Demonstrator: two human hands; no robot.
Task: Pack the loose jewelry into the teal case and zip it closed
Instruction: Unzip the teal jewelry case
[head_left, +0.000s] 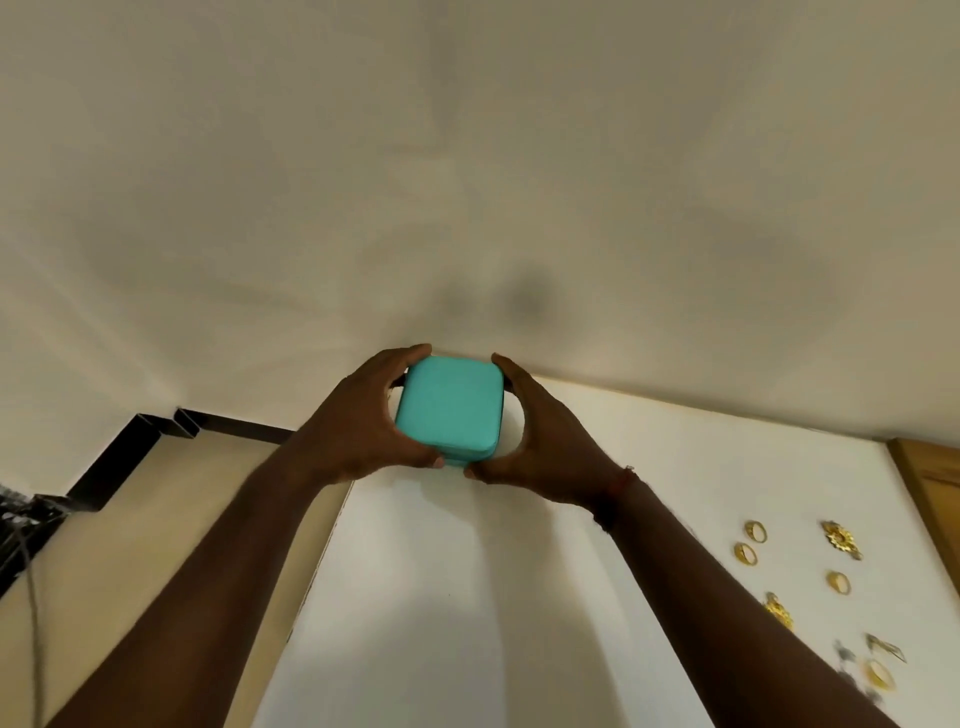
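Note:
A small square teal case (449, 408) with rounded corners sits closed at the far edge of the white table (467, 597), close to the wall. My left hand (358, 421) grips its left side and my right hand (540, 441) grips its right side, thumbs at the near corners. Loose gold jewelry lies on the table to the right: two rings (750, 540), another ring (838, 582), a flower-shaped piece (839, 538), a smaller ornate piece (779, 613), and more rings and a thin piece (880, 665) near the right edge, partly blurred.
A cream wall (467, 182) rises right behind the case. A wooden panel (930, 493) borders the table on the right. To the left is a beige surface (171, 545) with a black bracket (130, 447) and dark cables (21, 525).

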